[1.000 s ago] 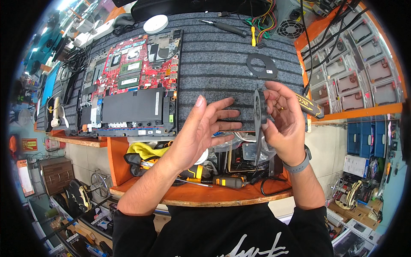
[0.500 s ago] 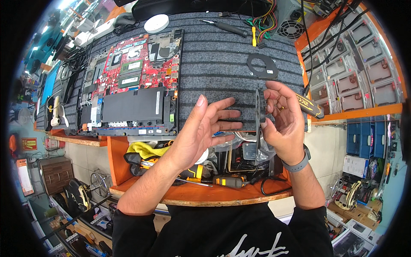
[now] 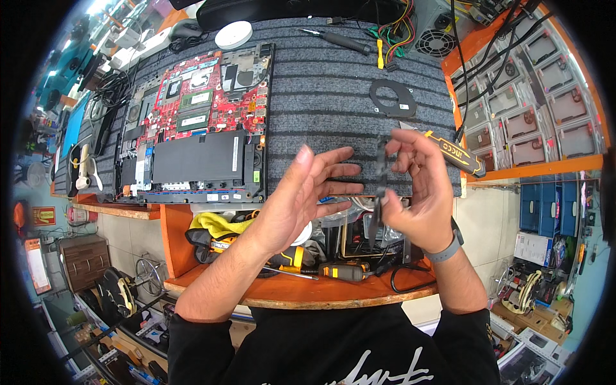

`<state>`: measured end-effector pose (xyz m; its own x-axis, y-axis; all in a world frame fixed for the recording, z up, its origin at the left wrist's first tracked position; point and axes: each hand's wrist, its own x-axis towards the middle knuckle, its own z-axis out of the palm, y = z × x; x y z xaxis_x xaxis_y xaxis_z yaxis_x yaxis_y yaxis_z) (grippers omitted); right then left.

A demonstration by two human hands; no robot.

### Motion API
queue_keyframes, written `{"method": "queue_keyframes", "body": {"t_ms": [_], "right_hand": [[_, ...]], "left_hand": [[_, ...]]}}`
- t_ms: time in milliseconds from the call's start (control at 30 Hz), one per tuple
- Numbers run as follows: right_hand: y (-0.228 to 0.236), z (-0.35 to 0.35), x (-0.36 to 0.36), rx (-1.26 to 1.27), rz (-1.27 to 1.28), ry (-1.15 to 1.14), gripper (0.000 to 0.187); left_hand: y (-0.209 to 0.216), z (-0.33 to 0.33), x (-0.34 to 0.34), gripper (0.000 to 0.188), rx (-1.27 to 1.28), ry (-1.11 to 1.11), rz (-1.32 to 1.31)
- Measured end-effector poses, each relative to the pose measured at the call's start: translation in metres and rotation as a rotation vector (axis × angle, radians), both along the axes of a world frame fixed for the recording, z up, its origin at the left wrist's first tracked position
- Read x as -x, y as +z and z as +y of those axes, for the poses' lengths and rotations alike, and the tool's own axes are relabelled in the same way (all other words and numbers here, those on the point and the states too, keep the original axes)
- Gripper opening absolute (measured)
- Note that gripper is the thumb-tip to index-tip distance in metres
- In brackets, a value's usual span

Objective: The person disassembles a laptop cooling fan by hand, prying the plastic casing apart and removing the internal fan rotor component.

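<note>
With left hand (image 3: 296, 199) spread, right hand (image 3: 425, 202) pinches a blurred part (image 3: 376, 220), perhaps a fan.

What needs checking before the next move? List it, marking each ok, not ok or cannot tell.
1. Thin dark part held in the right hand: ok.
2. Left hand empty: ok, fingers spread.
3. Face of the thin dark part visible: not ok, it shows edge-on and blurred.
4. Dark plate with a round hole apart from both hands: ok.
5. Yellow-and-black tool untouched: cannot tell, the right hand overlaps it in view.
6. Red circuit board covered: not ok, exposed.
</note>
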<state>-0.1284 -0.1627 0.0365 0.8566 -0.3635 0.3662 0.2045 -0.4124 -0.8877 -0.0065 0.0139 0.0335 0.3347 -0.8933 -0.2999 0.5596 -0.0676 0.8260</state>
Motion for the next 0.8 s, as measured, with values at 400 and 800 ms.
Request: {"method": "queue_keyframes", "body": {"t_ms": [400, 800], "right_hand": [[0.007, 0.020, 0.002, 0.292, -0.056, 0.168, 0.072], [0.009, 0.020, 0.001, 0.304, -0.062, 0.157, 0.071]], "left_hand": [[-0.013, 0.009, 0.002, 0.068, 0.231, -0.114, 0.160], [-0.012, 0.009, 0.003, 0.064, 0.237, -0.116, 0.147]]}}
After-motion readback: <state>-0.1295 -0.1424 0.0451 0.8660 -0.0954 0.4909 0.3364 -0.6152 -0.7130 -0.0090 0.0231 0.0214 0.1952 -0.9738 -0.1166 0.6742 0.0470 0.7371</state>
